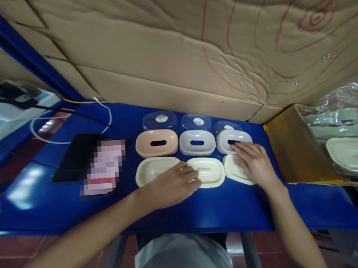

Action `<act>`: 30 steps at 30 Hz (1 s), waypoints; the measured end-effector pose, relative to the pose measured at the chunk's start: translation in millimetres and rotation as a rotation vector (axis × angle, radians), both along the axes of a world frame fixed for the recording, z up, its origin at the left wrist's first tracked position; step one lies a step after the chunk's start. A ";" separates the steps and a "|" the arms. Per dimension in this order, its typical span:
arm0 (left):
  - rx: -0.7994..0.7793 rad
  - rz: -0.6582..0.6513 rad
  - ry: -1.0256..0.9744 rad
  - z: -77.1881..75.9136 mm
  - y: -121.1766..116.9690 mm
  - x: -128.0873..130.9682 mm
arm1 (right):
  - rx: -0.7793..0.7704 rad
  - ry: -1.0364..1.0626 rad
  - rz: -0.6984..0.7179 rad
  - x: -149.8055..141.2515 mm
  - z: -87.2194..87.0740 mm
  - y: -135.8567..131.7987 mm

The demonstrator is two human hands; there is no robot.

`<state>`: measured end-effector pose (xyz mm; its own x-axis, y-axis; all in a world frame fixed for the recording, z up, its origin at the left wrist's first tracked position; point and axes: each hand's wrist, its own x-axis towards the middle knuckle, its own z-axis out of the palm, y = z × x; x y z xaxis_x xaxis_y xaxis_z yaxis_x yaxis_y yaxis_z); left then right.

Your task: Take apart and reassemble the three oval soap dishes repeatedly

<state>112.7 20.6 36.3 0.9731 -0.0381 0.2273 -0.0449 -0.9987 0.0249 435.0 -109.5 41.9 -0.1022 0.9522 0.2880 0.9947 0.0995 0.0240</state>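
Note:
Three cream oval dishes form the near row on the blue table: a left one (149, 168), a middle one (210, 172) and a right one (235, 169). Over the left dish reaches my left hand (173, 183), its bent fingers closed at the left rim of the middle dish. My right hand (256, 161) lies across the right cream dish, fingers stretched toward the slot of a white soap box base (228, 138); its thumb is hidden. Beside that base sit a pale grey slotted base (196, 137) and a peach one (156, 137).
Clear lids with round stickers (162, 119) lie behind the bases. On the right stands an open carton (299, 150) with more dishes and plastic wrap. A phone (103, 168), a black flat object (76, 155) and cables (108, 114) are on the left. Cardboard (148, 50) lines the back.

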 end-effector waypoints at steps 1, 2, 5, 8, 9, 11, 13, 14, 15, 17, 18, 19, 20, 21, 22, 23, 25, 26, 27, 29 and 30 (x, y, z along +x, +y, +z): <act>0.003 0.000 0.009 0.2 -0.1 0.0 | 0.003 0.000 -0.014 0.1 -1.1 1.7; 0.003 0.000 0.014 0.3 -0.1 -0.1 | 0.005 0.001 -0.027 0.2 -2.2 3.0; -0.011 -0.003 0.012 0.2 0.3 -0.4 | 0.011 0.009 -0.046 0.1 -4.3 4.1; -0.020 -0.011 0.007 0.5 0.9 -0.7 | 0.002 0.024 -0.035 -0.5 -4.4 2.2; -0.024 -0.014 0.001 0.9 1.2 -0.9 | -0.005 0.030 -0.028 -0.9 -3.9 1.1; -0.035 -0.010 -0.023 2.6 1.9 -1.2 | -0.015 0.040 -0.012 -2.4 -2.3 -1.6; -0.047 0.004 -0.043 5.1 3.2 -1.6 | -0.021 0.040 0.005 -4.7 -0.1 -4.8; -0.050 0.013 -0.047 6.5 4.1 -2.0 | -0.023 0.036 0.013 -6.0 1.0 -6.3; -0.050 0.022 -0.051 7.9 5.2 -2.6 | -0.026 0.031 0.021 -7.3 2.1 -7.7; -0.041 0.042 -0.066 10.4 8.3 -4.2 | -0.029 0.026 0.030 -9.6 3.7 -9.8; -0.033 0.056 -0.076 11.6 10.4 -5.3 | -0.031 0.026 0.033 -10.4 4.1 -10.4; -0.025 0.074 -0.087 12.8 12.9 -6.8 | -0.034 0.028 0.036 -10.9 4.2 -10.8; -0.021 0.097 -0.095 14.0 15.9 -8.4 | -0.035 0.032 0.040 -11.2 4.1 -10.9; -0.021 0.132 -0.100 15.4 19.4 -10.3 | -0.035 0.036 0.043 -11.2 3.9 -10.8; -0.024 0.177 -0.103 16.9 23.3 -12.4 | -0.035 0.039 0.046 -11.0 3.6 -10.7; -0.027 0.233 -0.104 18.4 27.5 -14.7 | -0.035 0.040 0.050 -10.7 3.2 -10.6; -0.038 0.361 -0.113 21.2 36.6 -19.5 | -0.035 0.036 0.058 -10.0 2.9 -10.6; -0.046 0.426 -0.125 22.3 41.1 -21.9 | -0.037 0.032 0.062 -9.8 2.9 -10.7; -0.057 0.486 -0.137 23.2 45.3 -24.0 | -0.040 0.029 0.066 -9.7 3.2 -10.9; -0.084 0.581 -0.137 23.9 52.3 -27.5 | -0.048 0.034 0.070 -10.3 4.0 -11.6; -0.095 0.615 -0.126 23.8 54.9 -28.6 | -0.054 0.040 0.071 -10.8 4.4 -12.0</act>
